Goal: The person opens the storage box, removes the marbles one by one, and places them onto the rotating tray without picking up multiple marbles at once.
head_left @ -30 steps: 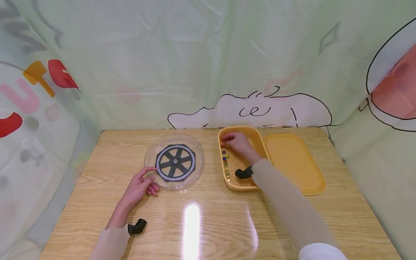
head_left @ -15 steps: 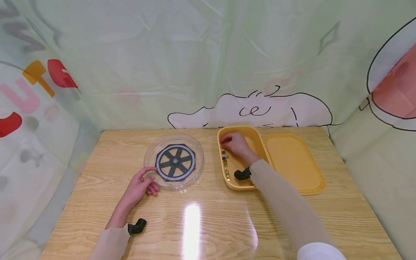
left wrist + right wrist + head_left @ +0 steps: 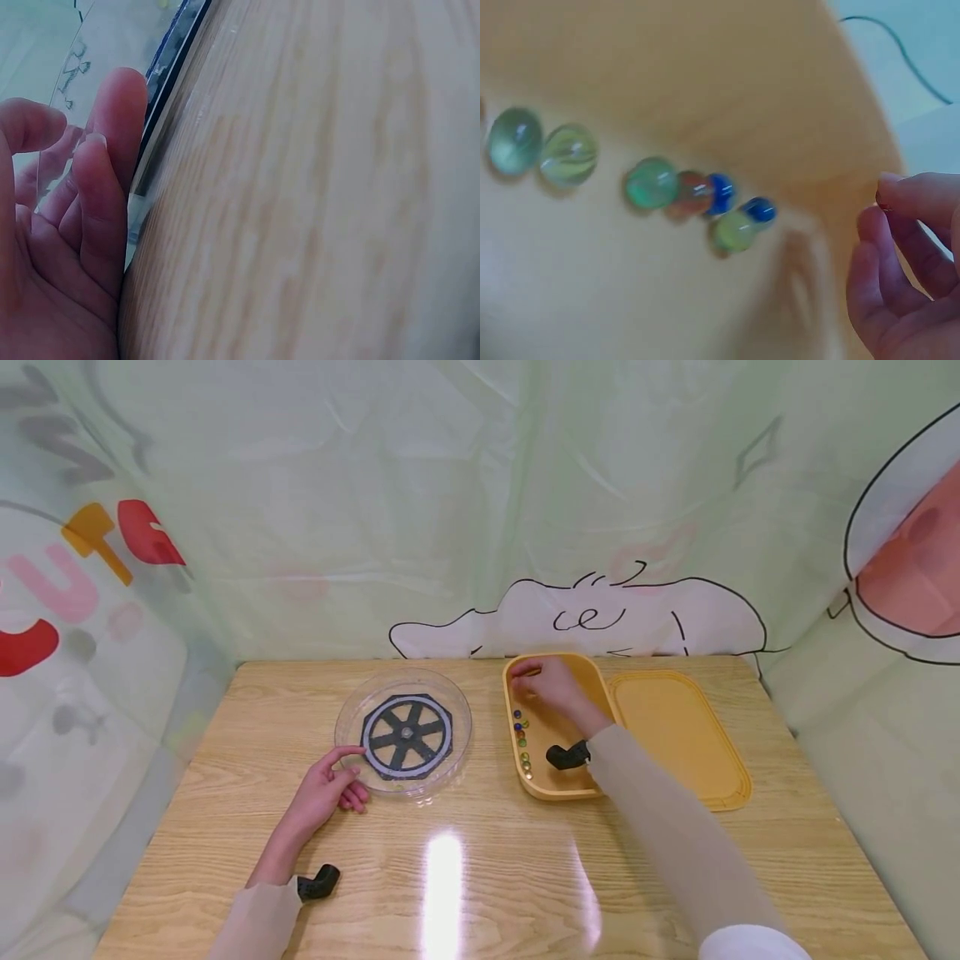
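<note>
My left hand (image 3: pixel 318 793) rests at the near-left rim of a round clear dish (image 3: pixel 459 760), its index finger reaching over the edge. A black spoked wheel shape with a pale ring (image 3: pixel 407 735) shows in the dish's middle. My right hand (image 3: pixel 551 685) is over the far-left part of a yellow rectangular box (image 3: pixel 558 794). Between thumb and finger it pinches a small reddish marble (image 3: pixel 885 205), mostly hidden by the fingertips. Several glass marbles lie along the box's left wall, among them a green marble (image 3: pixel 652 183) and a blue marble (image 3: pixel 759 211).
The yellow lid (image 3: pixel 678 735) lies flat on the wooden table (image 3: pixel 337 902), right of the box. A printed curtain (image 3: pixel 337 527) hangs behind the table. Each wrist carries a black camera mount, such as the left mount (image 3: pixel 318 882).
My right hand has risen slightly and shifted a little right and away from the box's left wall, the reddish marble in its pinch. The left hand has stayed at the dish.
</note>
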Demonstrator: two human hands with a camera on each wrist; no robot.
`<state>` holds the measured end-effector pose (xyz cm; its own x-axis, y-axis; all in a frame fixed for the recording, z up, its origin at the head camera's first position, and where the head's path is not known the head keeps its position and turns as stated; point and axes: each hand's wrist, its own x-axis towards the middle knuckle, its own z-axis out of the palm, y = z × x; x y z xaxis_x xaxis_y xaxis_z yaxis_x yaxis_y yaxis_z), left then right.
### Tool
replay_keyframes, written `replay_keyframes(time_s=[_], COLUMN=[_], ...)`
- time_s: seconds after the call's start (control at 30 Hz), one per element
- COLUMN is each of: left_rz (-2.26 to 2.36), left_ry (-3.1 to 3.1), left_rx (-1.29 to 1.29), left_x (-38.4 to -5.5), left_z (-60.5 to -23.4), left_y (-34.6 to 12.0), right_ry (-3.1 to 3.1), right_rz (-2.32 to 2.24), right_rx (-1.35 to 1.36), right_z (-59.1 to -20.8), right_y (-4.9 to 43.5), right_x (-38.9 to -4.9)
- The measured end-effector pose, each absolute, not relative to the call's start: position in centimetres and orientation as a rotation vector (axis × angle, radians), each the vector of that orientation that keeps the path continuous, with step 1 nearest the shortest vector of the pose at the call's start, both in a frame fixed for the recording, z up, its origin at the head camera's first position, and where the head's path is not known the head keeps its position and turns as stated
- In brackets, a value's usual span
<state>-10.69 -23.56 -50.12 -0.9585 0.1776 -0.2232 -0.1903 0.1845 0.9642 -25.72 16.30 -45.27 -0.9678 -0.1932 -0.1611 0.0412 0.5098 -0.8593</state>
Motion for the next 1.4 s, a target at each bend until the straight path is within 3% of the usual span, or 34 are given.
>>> replay_keyframes(time_s=[0.6,1.4], left_rz=[1.835,1.847], left_ry=[2.195,2.168], left_rx=[-0.002,-0.021], left_x=[-10.6,-10.6], left_z=[-50.2,-49.9], left_y=[-23.6,-23.4], right_ry=[2.483,2.358], right_rz=[-1.528,-1.439], right_rx=[-0.332,-0.579], right_z=[-41.2,-44.0], right_y=[11.7,1.8], right_x=[-23.6,-21.0])
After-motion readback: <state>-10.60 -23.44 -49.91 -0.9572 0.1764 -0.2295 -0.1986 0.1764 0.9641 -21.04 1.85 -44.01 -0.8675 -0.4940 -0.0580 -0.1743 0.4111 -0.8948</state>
